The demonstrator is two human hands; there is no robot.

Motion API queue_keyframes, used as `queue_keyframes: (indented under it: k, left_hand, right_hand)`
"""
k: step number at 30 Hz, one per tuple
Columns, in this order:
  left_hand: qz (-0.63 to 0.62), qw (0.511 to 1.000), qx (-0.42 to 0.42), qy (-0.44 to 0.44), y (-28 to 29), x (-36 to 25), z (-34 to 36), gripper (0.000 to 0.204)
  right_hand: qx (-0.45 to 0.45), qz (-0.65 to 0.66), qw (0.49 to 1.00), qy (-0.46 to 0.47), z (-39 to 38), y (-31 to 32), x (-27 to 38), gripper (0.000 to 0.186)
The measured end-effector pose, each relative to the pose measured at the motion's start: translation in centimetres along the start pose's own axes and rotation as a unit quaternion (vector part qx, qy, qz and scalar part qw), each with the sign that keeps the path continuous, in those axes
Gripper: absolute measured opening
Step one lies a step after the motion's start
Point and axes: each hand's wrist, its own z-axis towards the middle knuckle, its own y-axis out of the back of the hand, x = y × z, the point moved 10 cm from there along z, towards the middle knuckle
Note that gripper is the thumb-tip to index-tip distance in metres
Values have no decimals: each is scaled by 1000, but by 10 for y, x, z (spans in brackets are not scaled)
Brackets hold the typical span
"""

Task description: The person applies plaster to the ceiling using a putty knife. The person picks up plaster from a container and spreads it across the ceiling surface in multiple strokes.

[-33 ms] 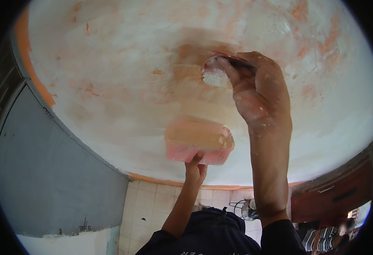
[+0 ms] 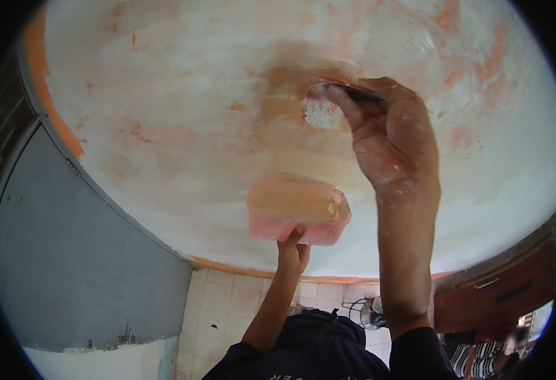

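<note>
My left hand (image 2: 293, 253) grips a pink plastic tub (image 2: 297, 231) by its near side, thumb on the outside wall. The tub's inside looks tan, with whitish smears on its walls. Higher and to the right, my right hand (image 2: 385, 133) is closed around a thin flat scraper (image 2: 347, 85) with a reddish edge, held close to the wall (image 2: 183, 120). White dust or paste coats its fingers. Just below the fingertips shows a rough white patch (image 2: 318, 115); whether it sits on the wall or on the scraper I cannot tell. The wall is smeared white over orange.
A grey door panel (image 2: 81, 247) stands on the left. Pale floor tiles (image 2: 221, 304) run along the wall's foot. A metal pot-like object (image 2: 371, 313) lies on the floor by my right arm. At the lower right are a dark red piece of furniture (image 2: 499, 291) and black-and-white striped cloth (image 2: 480, 360).
My right hand with the scraper has shifted very slightly to the right. The tub in my left hand has hardly moved.
</note>
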Motion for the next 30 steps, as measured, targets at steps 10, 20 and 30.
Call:
queue_keyframes:
  k: [10, 20, 30]
  left_hand:
    - [-43, 999, -21, 26, 10, 3, -2, 60]
    - [-60, 998, -19, 22, 1, 1, 0, 61]
    - [-65, 997, -35, 29, 6, 7, -3, 55]
  right_hand:
    - [-51, -19, 996, -66, -61, 44, -41, 22]
    - [-53, 20, 998, -10, 4, 10, -16, 19]
    - [34, 28, 999, 28, 39, -44, 34, 31]
